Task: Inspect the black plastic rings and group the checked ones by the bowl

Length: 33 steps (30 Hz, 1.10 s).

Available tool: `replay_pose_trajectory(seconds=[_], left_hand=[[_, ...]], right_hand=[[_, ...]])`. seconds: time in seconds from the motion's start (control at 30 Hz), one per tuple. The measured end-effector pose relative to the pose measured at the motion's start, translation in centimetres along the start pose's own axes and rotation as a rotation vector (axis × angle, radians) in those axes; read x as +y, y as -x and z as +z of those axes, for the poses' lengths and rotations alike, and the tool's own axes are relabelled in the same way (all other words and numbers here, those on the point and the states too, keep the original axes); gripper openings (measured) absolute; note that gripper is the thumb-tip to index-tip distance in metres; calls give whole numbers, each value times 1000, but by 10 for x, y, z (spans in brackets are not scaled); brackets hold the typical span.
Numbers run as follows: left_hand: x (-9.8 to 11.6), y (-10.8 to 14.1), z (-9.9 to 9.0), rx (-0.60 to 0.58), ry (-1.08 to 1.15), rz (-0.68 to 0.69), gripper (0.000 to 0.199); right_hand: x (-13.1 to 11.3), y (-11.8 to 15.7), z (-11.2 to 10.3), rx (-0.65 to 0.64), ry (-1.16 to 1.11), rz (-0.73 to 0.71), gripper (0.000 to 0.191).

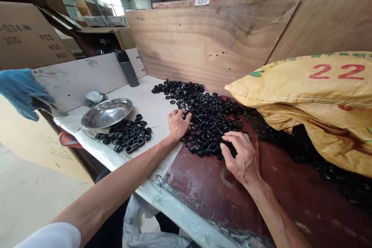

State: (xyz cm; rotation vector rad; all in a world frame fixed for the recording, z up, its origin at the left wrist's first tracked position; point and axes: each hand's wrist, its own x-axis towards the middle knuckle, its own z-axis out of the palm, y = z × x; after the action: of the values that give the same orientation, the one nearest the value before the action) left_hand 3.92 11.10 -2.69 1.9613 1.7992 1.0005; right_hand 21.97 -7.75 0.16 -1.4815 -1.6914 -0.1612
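Small black plastic ring nuts (207, 118) lie in a large loose heap across the white and dark red work surface. At the heap's left edge is my left hand (178, 126), its fingers curled in, with a black nut (184, 115) between thumb and fingers. My right hand (241, 157) rests at the near right side of the heap. Its thumb and fingers are apart and bent around loose nuts, and I see none gripped. A smaller group of black nuts (132, 135) lies farther left, beside a shallow steel bowl (107, 113).
A yellow woven sack (308, 85) leans over more black parts at the right. A dark bottle (128, 69) stands in the back left corner. Wooden boards (209, 38) wall the back. A blue glove (21, 87) hangs on the left side; cardboard boxes (29, 35) stand beyond.
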Motion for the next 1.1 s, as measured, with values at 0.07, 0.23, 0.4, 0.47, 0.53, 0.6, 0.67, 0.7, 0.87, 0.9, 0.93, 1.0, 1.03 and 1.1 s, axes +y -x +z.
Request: replay_pose_trajectory(seconds=[0.07,0.23,0.4,0.47,0.53,0.6,0.67,0.7,0.87,0.9,0.93,1.0,1.03,1.1], left_hand=[[5,15,-1,17,15,-2,27],[20,39,2,43,33,41,36],[20,70,-39,50,67,246,48],[13,92,-66,-36,132,436,33],[3,114,-88,-265,205,593,34],[-6,131,-97,-466,201,733,34],[-13,137,-95,-571,161,822,25],[-16,136,-92,-589,146,835,23],[-19,111,-81,-646,159,829,23],[-20,107,-80,-685,167,858,25],[-21,103,-80,-720,180,887,26],[-23,99,-81,-747,214,908,27],[-24,99,-81,-729,237,894,26],[-25,100,-81,-692,299,842,24]], right_hand=[[-13,2,-1,-90,-98,-14,15],[-30,12,10,-377,-131,-71,25],[-21,14,16,-383,-55,-30,21],[-20,14,15,-381,-38,-17,20],[-20,14,12,-389,-33,-12,20],[-21,14,10,-399,-41,-9,22],[-22,14,9,-414,-43,-5,25],[-21,15,8,-426,-36,-4,26],[-15,16,12,-489,50,19,21],[-14,16,12,-498,57,28,19],[-13,16,13,-503,57,36,18],[-14,16,13,-485,25,58,15],[-15,15,13,-457,-4,79,14],[-20,13,11,-379,-76,135,12]])
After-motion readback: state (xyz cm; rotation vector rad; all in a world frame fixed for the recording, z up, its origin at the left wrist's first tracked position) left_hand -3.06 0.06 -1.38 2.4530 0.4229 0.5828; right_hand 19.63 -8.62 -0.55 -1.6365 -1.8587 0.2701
